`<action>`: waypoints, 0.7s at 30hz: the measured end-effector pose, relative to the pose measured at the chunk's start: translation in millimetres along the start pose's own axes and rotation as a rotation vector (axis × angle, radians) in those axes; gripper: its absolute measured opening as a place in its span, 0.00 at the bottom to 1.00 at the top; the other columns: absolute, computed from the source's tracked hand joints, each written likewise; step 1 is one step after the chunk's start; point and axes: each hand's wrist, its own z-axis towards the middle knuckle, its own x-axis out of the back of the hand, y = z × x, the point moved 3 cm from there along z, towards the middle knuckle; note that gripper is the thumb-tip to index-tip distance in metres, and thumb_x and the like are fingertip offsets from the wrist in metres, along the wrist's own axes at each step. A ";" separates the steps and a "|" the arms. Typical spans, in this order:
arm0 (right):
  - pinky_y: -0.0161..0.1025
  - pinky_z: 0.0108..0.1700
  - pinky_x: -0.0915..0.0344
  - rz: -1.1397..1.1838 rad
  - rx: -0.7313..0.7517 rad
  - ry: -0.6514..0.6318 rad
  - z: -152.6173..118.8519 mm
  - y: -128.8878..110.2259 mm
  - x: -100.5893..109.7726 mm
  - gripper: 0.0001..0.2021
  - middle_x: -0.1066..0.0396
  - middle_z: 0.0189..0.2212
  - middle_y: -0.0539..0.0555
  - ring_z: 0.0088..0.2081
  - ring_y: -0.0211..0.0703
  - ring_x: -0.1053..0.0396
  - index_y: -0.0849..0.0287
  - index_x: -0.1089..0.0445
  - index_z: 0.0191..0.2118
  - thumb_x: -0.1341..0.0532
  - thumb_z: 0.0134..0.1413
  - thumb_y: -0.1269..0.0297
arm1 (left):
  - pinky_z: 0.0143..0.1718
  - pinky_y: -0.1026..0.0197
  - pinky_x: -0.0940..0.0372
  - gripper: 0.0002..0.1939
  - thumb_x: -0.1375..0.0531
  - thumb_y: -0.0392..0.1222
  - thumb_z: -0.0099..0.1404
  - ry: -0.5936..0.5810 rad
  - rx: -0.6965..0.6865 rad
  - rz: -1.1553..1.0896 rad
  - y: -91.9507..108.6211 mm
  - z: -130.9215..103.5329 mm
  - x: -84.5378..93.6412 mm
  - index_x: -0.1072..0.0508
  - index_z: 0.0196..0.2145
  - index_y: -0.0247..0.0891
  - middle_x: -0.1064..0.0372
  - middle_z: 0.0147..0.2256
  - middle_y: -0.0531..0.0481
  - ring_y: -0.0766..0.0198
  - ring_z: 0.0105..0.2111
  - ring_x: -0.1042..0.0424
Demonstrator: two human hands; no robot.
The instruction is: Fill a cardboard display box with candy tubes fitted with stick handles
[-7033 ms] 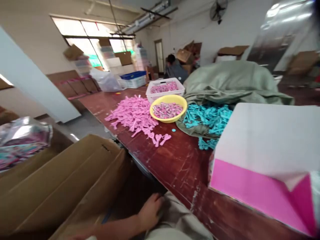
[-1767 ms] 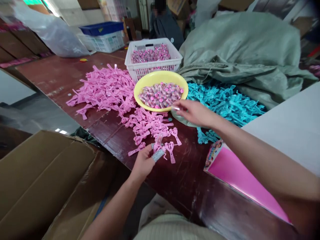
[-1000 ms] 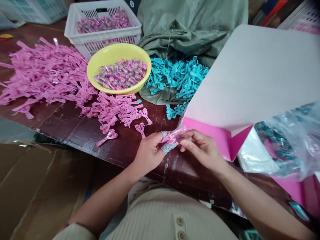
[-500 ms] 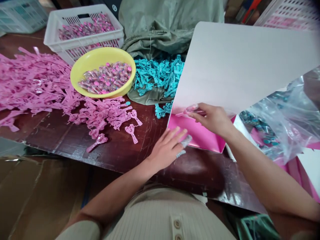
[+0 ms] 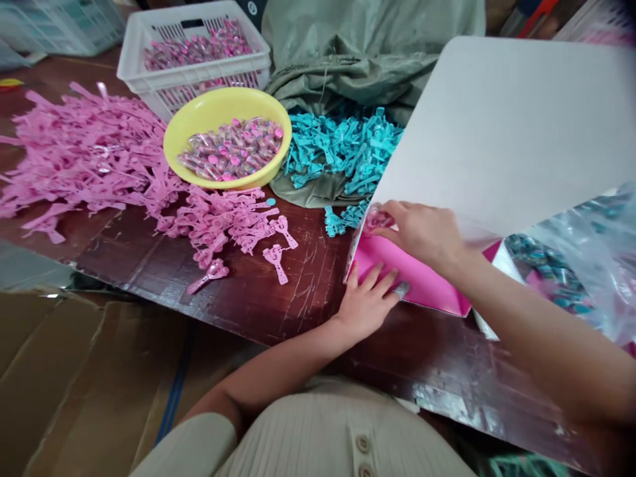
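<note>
The right hand (image 5: 422, 228) has carried its small pink piece (image 5: 378, 218) (blurred) to the pink box (image 5: 427, 288) corner, pinching it. The left hand (image 5: 368, 301) lies flat, fingers spread, against the box.

Yellow bowl (image 5: 171, 136), white basket (image 5: 149, 83), pink clips (image 5: 89, 159), teal clips (image 5: 342, 149), pink-and-white box (image 5: 432, 291), green sack (image 5: 358, 46), dark red-brown desk (image 5: 248, 298).

Packing workshop, heaped plastic parts (image 5: 84, 156), crate (image 5: 193, 56)
</note>
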 end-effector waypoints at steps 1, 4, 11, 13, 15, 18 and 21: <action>0.45 0.37 0.35 -0.001 0.020 0.064 -3.8 -3.4 -1.7 0.18 0.24 0.50 0.60 0.49 0.59 0.29 0.52 0.26 0.54 0.43 0.67 0.49 | 0.66 0.26 0.52 0.24 0.49 0.38 0.75 0.002 0.002 -0.002 2.0 0.2 -0.9 0.36 0.66 0.50 0.44 0.69 0.49 0.44 0.69 0.48; 0.49 0.42 0.33 0.008 0.082 0.188 -14.5 -5.8 -15.1 0.16 0.27 0.53 0.62 0.54 0.62 0.34 0.54 0.23 0.48 0.46 0.70 0.53 | 0.65 0.28 0.49 0.23 0.50 0.39 0.75 0.015 0.012 -0.005 8.2 0.3 1.2 0.35 0.65 0.48 0.41 0.67 0.48 0.44 0.68 0.48; 0.59 0.53 0.34 -0.039 0.132 0.476 -23.4 -12.6 -5.9 0.23 0.27 0.51 0.65 0.53 0.65 0.31 0.49 0.28 0.59 0.37 0.61 0.48 | 0.59 0.48 0.38 0.20 0.44 0.52 0.73 0.332 0.310 -0.117 -50.5 -45.6 72.9 0.29 0.58 0.42 0.31 0.56 0.44 0.54 0.55 0.33; 0.59 0.55 0.34 0.078 0.202 0.566 -9.9 -41.9 7.8 0.26 0.27 0.50 0.64 0.52 0.64 0.30 0.47 0.32 0.62 0.35 0.59 0.50 | 0.54 0.46 0.35 0.27 0.39 0.53 0.69 0.346 0.650 -0.022 -92.5 -73.3 90.8 0.32 0.61 0.38 0.32 0.55 0.36 0.47 0.52 0.32; 0.58 0.58 0.35 0.251 0.360 0.512 23.3 -87.3 14.1 0.24 0.28 0.52 0.62 0.53 0.62 0.31 0.47 0.32 0.62 0.36 0.62 0.53 | 0.52 0.43 0.33 0.32 0.37 0.51 0.67 0.245 0.873 0.055 -128.0 -95.1 97.3 0.36 0.63 0.32 0.34 0.54 0.31 0.43 0.51 0.32; 0.55 0.63 0.38 0.392 0.505 0.329 106.5 -164.1 11.7 0.22 0.31 0.58 0.64 0.59 0.60 0.35 0.56 0.33 0.63 0.43 0.67 0.58 | 0.50 0.46 0.31 0.24 0.41 0.40 0.68 0.063 0.932 0.077 -156.9 -110.1 92.3 0.35 0.60 0.30 0.31 0.48 0.35 0.46 0.47 0.30; 0.57 0.63 0.40 0.332 0.316 0.099 200.7 -217.6 -1.8 0.28 0.36 0.62 0.70 0.63 0.63 0.38 0.65 0.40 0.68 0.43 0.67 0.60 | 0.50 0.50 0.30 0.24 0.46 0.29 0.64 0.045 0.929 0.039 -163.4 -118.6 89.0 0.33 0.57 0.33 0.29 0.46 0.38 0.50 0.45 0.28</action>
